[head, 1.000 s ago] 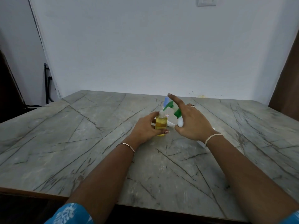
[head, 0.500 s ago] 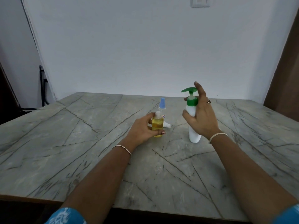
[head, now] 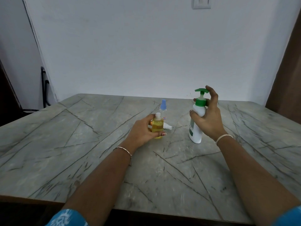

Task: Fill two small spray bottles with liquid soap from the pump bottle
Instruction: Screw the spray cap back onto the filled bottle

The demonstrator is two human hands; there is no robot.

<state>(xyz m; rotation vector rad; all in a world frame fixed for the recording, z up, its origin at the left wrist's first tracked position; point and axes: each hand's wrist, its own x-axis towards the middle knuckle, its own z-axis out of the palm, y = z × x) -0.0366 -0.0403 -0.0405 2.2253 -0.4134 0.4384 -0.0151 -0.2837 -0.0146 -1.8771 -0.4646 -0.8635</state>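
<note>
Leftmost, the left hand (head: 143, 129) curls its fingers and thumb round an uncapped small spray bottle (head: 157, 126) of yellow liquid standing on the marble table (head: 81, 144). Just behind it stands a blue-topped spray bottle (head: 163, 105), and a white spray top (head: 167, 126) lies beside them. Further right, the right hand (head: 210, 121) grips the white pump bottle (head: 196, 132) near its green collar, forefinger raised beside the pump head.
</note>
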